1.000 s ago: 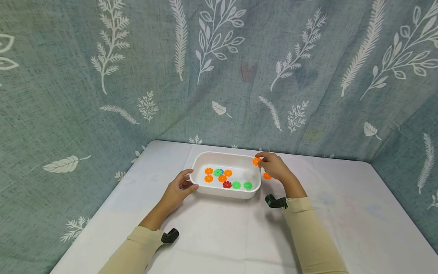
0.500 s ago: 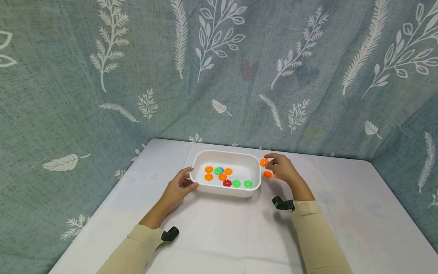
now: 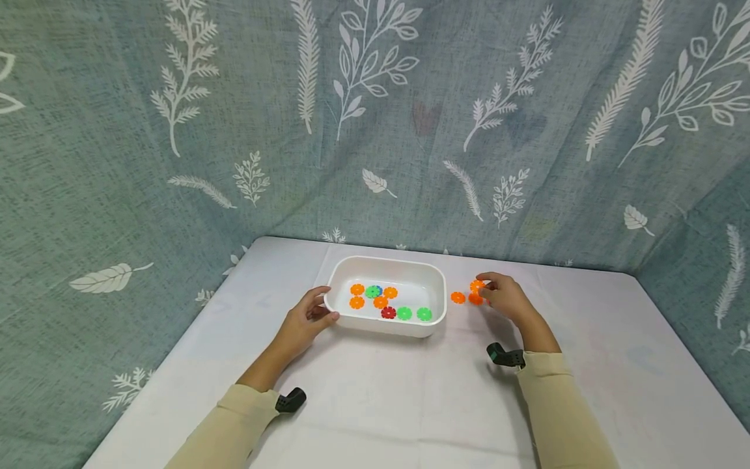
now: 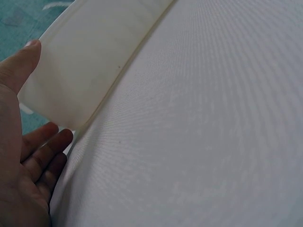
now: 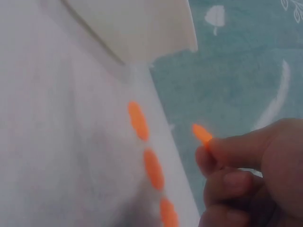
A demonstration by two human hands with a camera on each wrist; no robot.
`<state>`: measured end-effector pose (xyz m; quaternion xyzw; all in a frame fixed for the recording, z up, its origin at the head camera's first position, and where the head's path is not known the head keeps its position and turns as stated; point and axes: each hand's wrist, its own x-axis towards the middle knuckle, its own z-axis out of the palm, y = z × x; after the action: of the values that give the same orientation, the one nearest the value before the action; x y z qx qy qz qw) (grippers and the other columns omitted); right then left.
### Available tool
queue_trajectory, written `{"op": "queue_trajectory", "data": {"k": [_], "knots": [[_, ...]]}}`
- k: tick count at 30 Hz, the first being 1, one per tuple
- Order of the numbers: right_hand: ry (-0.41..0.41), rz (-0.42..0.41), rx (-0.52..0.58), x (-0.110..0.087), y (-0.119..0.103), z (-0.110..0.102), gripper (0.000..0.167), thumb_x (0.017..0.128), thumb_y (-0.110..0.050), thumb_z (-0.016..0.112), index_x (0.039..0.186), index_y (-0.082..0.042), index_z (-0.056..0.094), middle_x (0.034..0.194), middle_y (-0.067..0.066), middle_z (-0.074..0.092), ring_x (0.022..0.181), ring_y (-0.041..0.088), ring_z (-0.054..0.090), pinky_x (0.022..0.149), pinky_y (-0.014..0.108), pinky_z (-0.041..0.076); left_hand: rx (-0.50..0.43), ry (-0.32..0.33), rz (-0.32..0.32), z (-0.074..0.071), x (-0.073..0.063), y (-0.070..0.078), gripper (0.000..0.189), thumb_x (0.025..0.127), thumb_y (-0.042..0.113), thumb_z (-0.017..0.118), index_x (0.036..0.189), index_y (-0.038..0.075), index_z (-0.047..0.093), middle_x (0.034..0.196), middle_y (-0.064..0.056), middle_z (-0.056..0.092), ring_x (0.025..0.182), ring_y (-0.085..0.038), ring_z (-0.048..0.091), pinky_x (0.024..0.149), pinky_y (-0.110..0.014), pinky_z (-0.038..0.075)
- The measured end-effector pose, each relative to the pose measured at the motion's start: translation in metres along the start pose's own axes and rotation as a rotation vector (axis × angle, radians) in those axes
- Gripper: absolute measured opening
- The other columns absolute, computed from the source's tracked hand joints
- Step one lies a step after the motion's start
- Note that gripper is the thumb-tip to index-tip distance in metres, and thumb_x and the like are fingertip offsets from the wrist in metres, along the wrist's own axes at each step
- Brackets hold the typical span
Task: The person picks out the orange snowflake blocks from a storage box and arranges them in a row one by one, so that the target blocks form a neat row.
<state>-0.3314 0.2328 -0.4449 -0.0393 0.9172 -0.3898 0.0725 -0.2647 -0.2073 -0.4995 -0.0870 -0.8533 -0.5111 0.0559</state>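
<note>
A white plastic tub (image 3: 383, 324) stands on the table, with several orange flower-shaped discs (image 3: 357, 289) inside. Green discs (image 3: 424, 314), a red disc (image 3: 388, 313) and a partly covered blue disc (image 3: 380, 290) lie there too. My left hand (image 3: 300, 331) holds the tub's left end, thumb at its front corner; in the left wrist view the other fingertips reach round the end wall. To the right of the tub, my right hand (image 3: 510, 303) pinches an orange disc (image 5: 201, 133) between thumb and forefinger, above other orange discs (image 5: 154, 169) lying in a row.
A white cloth covers the table (image 3: 375, 397). Behind it hangs a blue-green curtain (image 3: 433, 176) with white leaf prints. Each wrist carries a small black camera (image 3: 291, 400).
My right hand has moved right, from the tub's right rim to over the row of loose discs, with the orange disc still pinched. My left hand stays at the tub.
</note>
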Motion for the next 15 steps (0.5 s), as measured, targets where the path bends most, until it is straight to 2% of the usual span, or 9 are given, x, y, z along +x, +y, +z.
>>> {"op": "queue_trajectory", "data": {"k": [8,15], "knots": [[0.007,0.011,0.012,-0.005,0.017,-0.008,0.039,0.098,-0.008,0.051,0.135,0.000,0.051,0.108,0.020,0.058,0.084,0.027,0.055,0.069,0.034,0.048,-0.020,-0.003,-0.019,-0.001,0.000,0.002,0.074,0.081,0.051,0.074,0.143,0.024,0.043,0.132,-0.006,0.059,0.102,-0.022,0.059,0.088,-0.044,0.047],[0.018,0.064,0.000,-0.009,0.028,-0.010,0.040,0.097,-0.008,0.050,0.136,0.001,0.050,0.104,0.019,0.058,0.079,0.026,0.054,0.067,0.034,0.047,-0.025,-0.012,-0.012,-0.001,0.002,-0.002,0.072,0.084,0.046,0.074,0.145,0.025,0.042,0.132,-0.007,0.059,0.102,-0.022,0.060,0.088,-0.044,0.047]]}}
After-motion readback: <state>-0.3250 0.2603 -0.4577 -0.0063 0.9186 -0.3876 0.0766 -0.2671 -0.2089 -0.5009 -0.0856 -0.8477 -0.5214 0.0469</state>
